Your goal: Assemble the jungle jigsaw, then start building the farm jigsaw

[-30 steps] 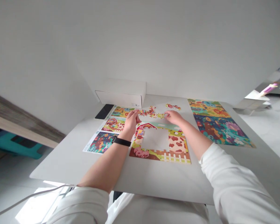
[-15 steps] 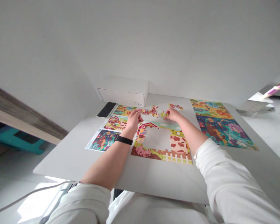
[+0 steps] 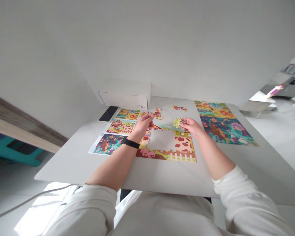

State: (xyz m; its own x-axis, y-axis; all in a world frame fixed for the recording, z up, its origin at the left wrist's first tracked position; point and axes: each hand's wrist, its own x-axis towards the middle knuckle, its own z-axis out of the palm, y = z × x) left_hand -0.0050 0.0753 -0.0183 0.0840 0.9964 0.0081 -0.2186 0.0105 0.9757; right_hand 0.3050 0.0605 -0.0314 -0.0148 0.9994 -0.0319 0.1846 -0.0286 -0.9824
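My right hand (image 3: 190,126) pinches a yellow-green puzzle piece (image 3: 177,123) by its right side, lifted over the upper right of a farm puzzle. The puzzle's frame (image 3: 184,144) is joined around a bare rectangular middle, with a cow at right, a pig at lower left and a white fence along the bottom. My left hand (image 3: 144,124) is closed at the puzzle's upper left corner, its fingertips on a small red-and-white puzzle piece, partly hidden by the fingers. Just beyond them lie loose red puzzle pieces (image 3: 159,113). Another loose group (image 3: 179,108) lies farther back.
A picture sheet (image 3: 103,135) with three scenes lies left, below a black phone (image 3: 108,113). At the back stands a white box (image 3: 124,99) against the wall. Two assembled puzzles (image 3: 226,129) lie at right. A teal stool (image 3: 19,149) is on the floor at left.
My right hand has lifted the yellow-green puzzle piece from the table and drawn it nearer and to the right. My left hand has shifted slightly toward the loose pieces. The view has moved slightly.
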